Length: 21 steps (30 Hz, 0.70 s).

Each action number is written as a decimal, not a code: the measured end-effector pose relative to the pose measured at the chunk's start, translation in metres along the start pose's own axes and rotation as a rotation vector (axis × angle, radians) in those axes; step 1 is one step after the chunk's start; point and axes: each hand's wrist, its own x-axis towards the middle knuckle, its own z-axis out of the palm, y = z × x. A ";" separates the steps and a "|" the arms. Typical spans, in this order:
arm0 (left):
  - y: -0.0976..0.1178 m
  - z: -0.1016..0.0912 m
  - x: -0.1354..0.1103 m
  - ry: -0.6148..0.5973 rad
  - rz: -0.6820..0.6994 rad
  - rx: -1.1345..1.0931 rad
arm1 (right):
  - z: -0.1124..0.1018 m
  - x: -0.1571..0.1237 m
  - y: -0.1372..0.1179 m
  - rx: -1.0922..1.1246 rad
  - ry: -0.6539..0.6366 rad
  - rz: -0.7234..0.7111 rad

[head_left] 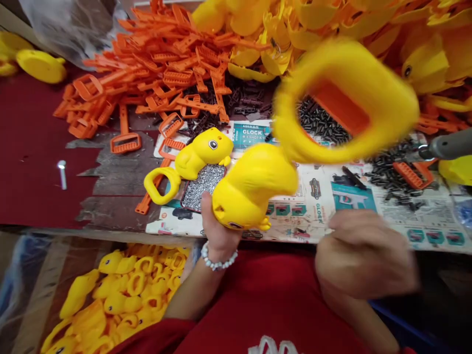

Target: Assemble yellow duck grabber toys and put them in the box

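My left hand [221,236], with a beaded bracelet at the wrist, grips a yellow plastic duck toy [254,184] by its head end. The toy's big ring handle [394,108] points up and right, blurred, with an orange piece [341,108] inside the ring. My right hand [365,253] is curled like a fist near the table's front edge, smeared by motion; whatever it may hold is hidden. A second yellow duck toy [204,150] lies on the table beside a tray of small silver screws [202,187].
Orange handle parts [155,64] are heaped at the back left, yellow shells [332,24] at the back right. Small black parts [324,123] lie behind the printed cardboard [313,216]. A grey screwdriver [450,145] juts in from the right. Below left, a container holds several yellow duck toys [125,290].
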 end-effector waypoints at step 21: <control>-0.024 -0.028 -0.002 -0.455 0.243 0.182 | 0.006 -0.010 0.011 0.438 -0.442 0.094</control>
